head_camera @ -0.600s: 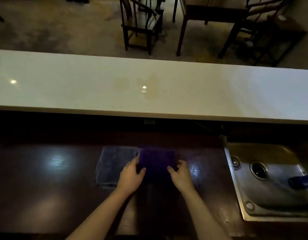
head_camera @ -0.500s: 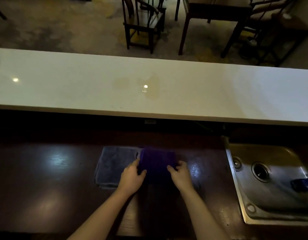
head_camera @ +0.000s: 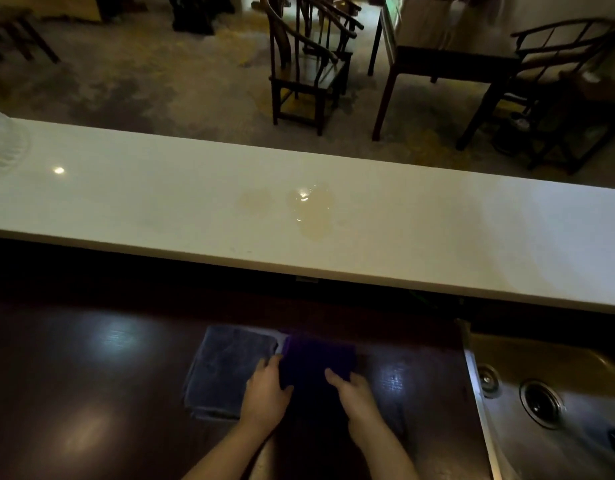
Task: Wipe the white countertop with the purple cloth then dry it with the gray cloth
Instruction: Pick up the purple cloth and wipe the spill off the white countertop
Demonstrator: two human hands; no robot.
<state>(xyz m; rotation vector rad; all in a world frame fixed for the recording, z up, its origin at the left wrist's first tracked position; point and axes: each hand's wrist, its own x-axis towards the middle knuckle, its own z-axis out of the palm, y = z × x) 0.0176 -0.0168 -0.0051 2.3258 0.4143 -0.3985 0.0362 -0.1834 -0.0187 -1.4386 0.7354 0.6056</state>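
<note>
Both hands grip the folded purple cloth [head_camera: 318, 358] on the dark lower counter [head_camera: 91, 393]: left hand [head_camera: 266, 393] curled on its left edge w/ thumb on top, right hand [head_camera: 354, 393] closed on its near right corner. The gray cloth [head_camera: 226, 368] lies flat just beside it on the left, partly under the left hand. The white countertop [head_camera: 437, 237] sits beyond, w/ a yellowish wet spill [head_camera: 313, 209] near its middle; steel sink [head_camera: 558, 410] at right

- White countertop [head_camera: 403, 233]: smooth, glossy stone-like slab.
- Lower counter [head_camera: 91, 393]: dark, polished wood.
- Sink [head_camera: 558, 427]: brushed metal.
- Gray cloth [head_camera: 226, 368], purple cloth [head_camera: 316, 358]: soft fabric.
</note>
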